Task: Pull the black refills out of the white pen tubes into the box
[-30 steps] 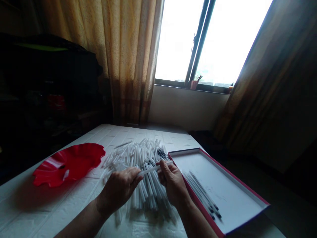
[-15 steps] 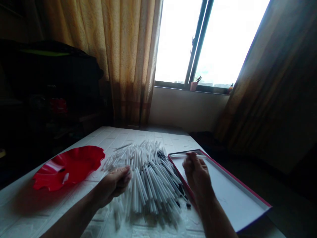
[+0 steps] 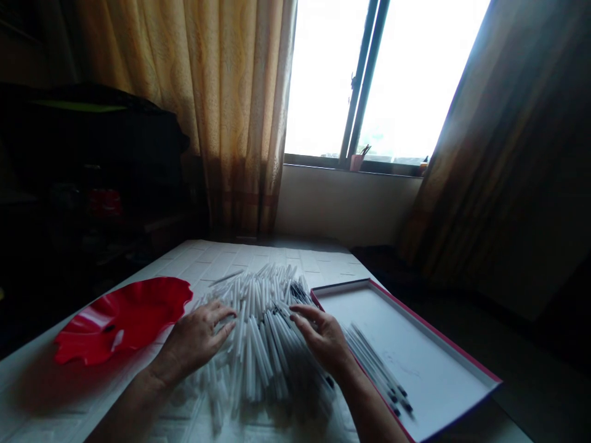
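Heap of thin white plastic pen tubes (image 3: 258, 332), mid-bench: left hand (image 3: 196, 338) and right hand (image 3: 323, 338) rest spread-fingered atop, gripping nothing. Risk: a sideways sweep could roll tubes off the bench.

The single head-worn camera looks forward and down from above the near edge of the table (image 3: 277, 252), close over the pile of white tubes (image 3: 258, 326). It faces the far window (image 3: 369, 80), with curtains to left and right.
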A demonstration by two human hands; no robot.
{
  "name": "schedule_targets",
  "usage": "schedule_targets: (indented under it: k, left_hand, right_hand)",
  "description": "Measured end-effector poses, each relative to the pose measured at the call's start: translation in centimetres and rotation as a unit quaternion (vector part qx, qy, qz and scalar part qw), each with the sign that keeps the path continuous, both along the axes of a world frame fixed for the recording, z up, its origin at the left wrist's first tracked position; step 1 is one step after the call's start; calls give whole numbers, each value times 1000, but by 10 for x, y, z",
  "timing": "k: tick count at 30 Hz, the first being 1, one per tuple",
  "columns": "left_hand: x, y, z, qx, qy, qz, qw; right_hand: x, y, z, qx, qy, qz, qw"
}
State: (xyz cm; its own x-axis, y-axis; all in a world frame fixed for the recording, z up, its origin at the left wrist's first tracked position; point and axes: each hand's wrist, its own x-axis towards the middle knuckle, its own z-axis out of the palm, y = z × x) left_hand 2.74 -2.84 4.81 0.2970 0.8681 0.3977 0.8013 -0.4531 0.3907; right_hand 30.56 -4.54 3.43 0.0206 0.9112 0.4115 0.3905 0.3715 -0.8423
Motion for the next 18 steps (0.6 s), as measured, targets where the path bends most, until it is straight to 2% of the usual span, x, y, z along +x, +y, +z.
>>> schedule_targets:
  k: [8, 13, 18]
  left_hand:
    - [-5, -3, 3, -29, 68, -32, 997]
    - [-7, 2, 0, -23, 69, -31, 997]
    - [-7, 8, -2, 2, 49, -4, 999]
  right_hand:
    - [-1, 0, -6, 2, -192, -56, 980]
    - [-2, -5, -3, 11, -252, -52, 966]
    - [-1, -8, -1, 20, -290, -52, 955]
